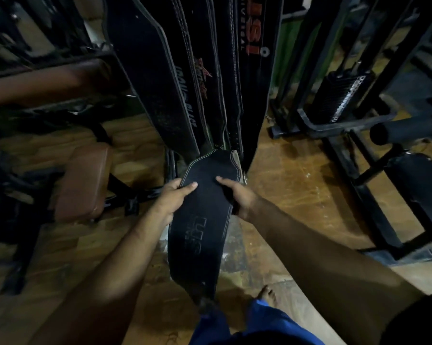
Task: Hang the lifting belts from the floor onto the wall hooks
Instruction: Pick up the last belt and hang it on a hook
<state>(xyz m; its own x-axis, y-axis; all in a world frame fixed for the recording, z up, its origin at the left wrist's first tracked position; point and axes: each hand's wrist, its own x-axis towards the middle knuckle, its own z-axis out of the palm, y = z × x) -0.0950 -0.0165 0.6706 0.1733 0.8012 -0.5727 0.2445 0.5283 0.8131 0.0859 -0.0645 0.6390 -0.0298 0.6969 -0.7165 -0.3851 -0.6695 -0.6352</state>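
Right now I hold a black lifting belt [205, 220] out in front of me with both hands, its wide suede face turned up toward me and pale stitching running along its edges. My left hand [171, 197] grips the belt's left edge, thumb laid flat on top and the other fingers curled underneath, out of sight. My right hand [237, 195] clamps the right edge the same way, thumb stretched over the top surface and pointing inward, the remaining fingers wrapped beneath. The two thumbs lie near each other but apart. Embossed lettering shows on the belt below my hands, too dim to read in full. The belt's far end bends upward close to the lower tips of the hanging belts [192, 78], a row of dark leather belts that drop straight down ahead of me, some with white or red lettering. Its near end droops toward my blue shorts [257, 324] and my bare foot [268, 293] on the wooden floor [292, 185]. To my left stands a brown padded bench [85, 180]; to my right, a black weight-stack machine [341, 95].
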